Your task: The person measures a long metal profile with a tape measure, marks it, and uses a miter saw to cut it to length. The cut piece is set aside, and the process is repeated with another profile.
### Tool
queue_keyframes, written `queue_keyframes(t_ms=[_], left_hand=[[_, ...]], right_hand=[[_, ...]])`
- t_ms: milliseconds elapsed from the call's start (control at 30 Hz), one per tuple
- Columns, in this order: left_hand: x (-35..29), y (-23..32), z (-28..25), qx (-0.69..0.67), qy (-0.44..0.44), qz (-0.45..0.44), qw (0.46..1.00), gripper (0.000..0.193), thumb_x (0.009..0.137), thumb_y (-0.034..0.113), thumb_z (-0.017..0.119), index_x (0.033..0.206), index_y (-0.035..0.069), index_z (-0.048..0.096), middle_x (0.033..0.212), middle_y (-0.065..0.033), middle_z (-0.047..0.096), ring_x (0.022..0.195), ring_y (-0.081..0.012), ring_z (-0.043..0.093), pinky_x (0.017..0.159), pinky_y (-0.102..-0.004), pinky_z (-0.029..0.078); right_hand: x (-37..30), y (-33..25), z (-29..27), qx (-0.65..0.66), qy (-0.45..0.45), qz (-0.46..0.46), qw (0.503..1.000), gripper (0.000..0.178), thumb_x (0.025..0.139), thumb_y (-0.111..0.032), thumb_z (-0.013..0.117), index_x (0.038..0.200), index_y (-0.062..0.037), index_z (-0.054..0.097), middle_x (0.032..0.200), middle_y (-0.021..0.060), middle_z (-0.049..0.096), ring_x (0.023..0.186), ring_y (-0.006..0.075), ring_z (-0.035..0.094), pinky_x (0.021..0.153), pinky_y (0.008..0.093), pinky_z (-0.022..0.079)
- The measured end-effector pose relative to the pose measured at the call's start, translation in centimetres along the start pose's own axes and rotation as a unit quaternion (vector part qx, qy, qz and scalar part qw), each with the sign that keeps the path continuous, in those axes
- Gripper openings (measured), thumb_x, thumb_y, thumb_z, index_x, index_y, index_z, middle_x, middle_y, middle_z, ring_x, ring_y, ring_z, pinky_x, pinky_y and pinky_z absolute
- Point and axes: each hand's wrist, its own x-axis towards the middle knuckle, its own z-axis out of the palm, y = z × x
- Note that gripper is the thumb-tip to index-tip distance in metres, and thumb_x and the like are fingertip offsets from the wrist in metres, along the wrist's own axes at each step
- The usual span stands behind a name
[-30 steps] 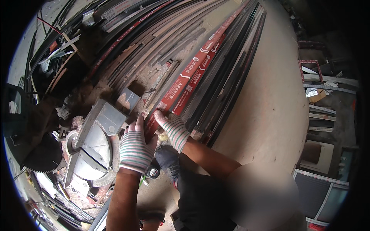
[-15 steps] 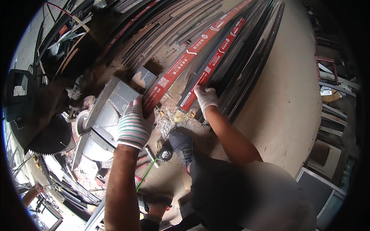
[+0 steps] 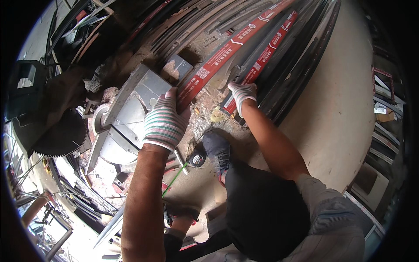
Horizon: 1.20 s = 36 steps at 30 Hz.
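Observation:
Both my hands wear striped knit gloves. My left hand (image 3: 166,122) is closed round the near end of a long profile bar (image 3: 224,54) faced with red printed film, beside the grey metal saw table (image 3: 146,89). To its right lies a second red-filmed profile bar (image 3: 265,56). My right hand (image 3: 243,95) grips this one close to its near end, the fingers partly hidden by the hand's back. The toothed circular saw blade (image 3: 63,135) stands left of the table, apart from both bars.
Dark profile bars (image 3: 301,65) lie along the right side, with brownish strips (image 3: 192,22) at the back. A round tape measure (image 3: 197,158) with a green blade out lies near my shoe (image 3: 216,146). Offcuts and frames (image 3: 383,144) line the far right; sawdust covers the ground around the saw.
The whole view has shifted, so most things sit further right and higher. My right hand has turned and closed further over the second bar. My left hand keeps its hold.

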Motion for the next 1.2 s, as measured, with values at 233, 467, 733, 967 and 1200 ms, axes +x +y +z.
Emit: queue_keyframes(t_ms=[233,467,733,967,1200], left_hand=[[-0.3,-1.4,-0.1,-0.008,-0.001,-0.033,0.999,0.054,0.089,0.03,0.074,0.133,0.006,0.056,0.112,-0.021,0.068,0.101,-0.0391,0.069,0.088,-0.0462,0.056],[0.2,-0.5,1.3,-0.017,-0.018,-0.009,1.0,0.06,0.084,0.028,0.077,0.135,0.004,0.055,0.118,-0.0222,0.067,0.109,-0.0405,0.065,0.095,-0.0452,0.053],[-0.9,-0.7,2.8,-0.005,-0.026,-0.015,1.0,0.058,0.085,0.03,0.077,0.131,0.0,0.056,0.114,-0.0241,0.067,0.103,-0.0418,0.067,0.09,-0.0467,0.055],[-2.1,-0.5,4.7,-0.033,-0.023,-0.009,0.999,0.06,0.085,0.03,0.076,0.134,0.002,0.055,0.115,-0.0239,0.067,0.104,-0.0417,0.066,0.09,-0.0482,0.054],[-2.6,0.0,4.8,-0.039,-0.064,-0.031,0.997,0.059,0.085,0.03,0.074,0.131,-0.002,0.056,0.107,-0.0257,0.068,0.099,-0.0429,0.068,0.089,-0.049,0.054]], right_hand=[[-2.7,0.6,-2.9,0.231,-0.084,-0.057,0.968,0.064,0.081,-0.033,0.086,0.122,0.0091,0.062,0.12,0.0181,0.067,0.1,0.0258,0.064,0.092,0.0422,0.052],[-3.3,-0.1,-5.7,0.365,-0.018,-0.102,0.925,0.064,0.087,-0.035,0.081,0.127,0.0102,0.059,0.117,0.0159,0.067,0.093,0.0245,0.063,0.083,0.0391,0.054],[-5.4,-4.2,-5.8,0.32,-0.034,-0.172,0.931,0.052,0.089,-0.031,0.073,0.124,0.0055,0.06,0.112,0.011,0.067,0.094,0.02,0.058,0.088,0.036,0.049],[-10.2,-13.5,-2.6,0.271,-0.091,-0.158,0.945,0.05,0.088,-0.035,0.074,0.117,0.0043,0.062,0.107,0.0066,0.067,0.094,0.0162,0.055,0.09,0.0362,0.047],[-7.6,-16.5,5.0,0.304,-0.17,-0.188,0.918,0.038,0.089,-0.034,0.078,0.106,-0.0017,0.068,0.096,0.0019,0.065,0.085,0.0135,0.055,0.083,0.0359,0.047]])
